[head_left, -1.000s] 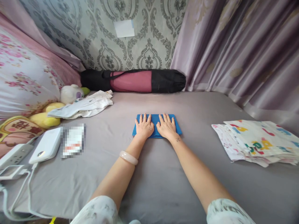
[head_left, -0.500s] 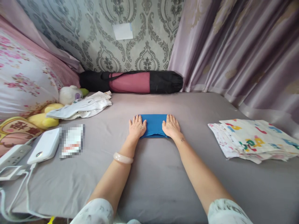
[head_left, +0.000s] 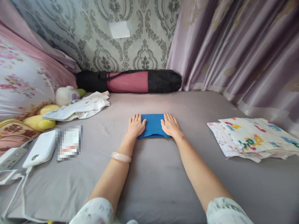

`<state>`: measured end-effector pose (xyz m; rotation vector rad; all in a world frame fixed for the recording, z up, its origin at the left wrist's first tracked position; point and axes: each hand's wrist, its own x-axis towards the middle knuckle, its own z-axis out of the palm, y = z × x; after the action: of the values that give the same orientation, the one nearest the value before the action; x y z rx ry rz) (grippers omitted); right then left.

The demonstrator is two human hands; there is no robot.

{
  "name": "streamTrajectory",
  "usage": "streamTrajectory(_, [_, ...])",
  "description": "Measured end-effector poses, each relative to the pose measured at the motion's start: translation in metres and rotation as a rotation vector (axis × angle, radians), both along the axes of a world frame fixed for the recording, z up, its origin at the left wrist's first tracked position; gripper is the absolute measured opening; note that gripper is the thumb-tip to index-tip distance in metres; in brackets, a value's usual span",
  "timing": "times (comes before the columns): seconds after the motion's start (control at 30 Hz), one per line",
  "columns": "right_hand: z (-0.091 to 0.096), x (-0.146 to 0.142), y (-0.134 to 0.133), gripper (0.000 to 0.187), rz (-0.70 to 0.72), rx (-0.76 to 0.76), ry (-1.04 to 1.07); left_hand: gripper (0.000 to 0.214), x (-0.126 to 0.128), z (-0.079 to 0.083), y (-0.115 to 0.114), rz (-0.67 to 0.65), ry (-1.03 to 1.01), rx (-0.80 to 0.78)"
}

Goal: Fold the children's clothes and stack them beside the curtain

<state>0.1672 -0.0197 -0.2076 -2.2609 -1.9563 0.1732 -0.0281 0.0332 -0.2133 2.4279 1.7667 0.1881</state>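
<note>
A folded blue cloth lies flat on the grey bed sheet, straight ahead of me. Over its left edge rests my left hand, palm down, fingers stretched out and pointing away from me. My right hand lies flat on the right edge in the same way. Both thumbs reach inward over the fabric, and neither hand grips it. At the near side of the cloth, its layers show a slightly loose, wavy opening. A pale bangle circles my left wrist.
To the right lies a stack of folded printed cloths. A crumpled white garment, plush toys, a power bank and a power strip are on the left. A black-and-red rolled bag lies along the wall.
My right hand has shifted slightly left with its fingers a little more spread. Both hands stay on the blue cloth. The view has moved a little, so the surroundings sit slightly further left.
</note>
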Motion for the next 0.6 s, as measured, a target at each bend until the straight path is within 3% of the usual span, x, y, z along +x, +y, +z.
streamTrajectory(0.23, [0.01, -0.014, 0.0, 0.06, 0.025, 0.122, -0.054, 0.066, 0.02, 0.01, -0.016, -0.069, 0.061, 0.218])
streamTrajectory(0.4, [0.001, -0.022, 0.0, 0.06, 0.048, 0.047, -0.051, 0.066, 0.029, 0.005, -0.021, -0.12, 0.082, 0.101])
streamTrajectory(0.6, [0.001, -0.019, -0.001, 0.06, 0.043, 0.028, -0.045, 0.064, 0.029, 0.002, -0.02, -0.121, 0.026, 0.087])
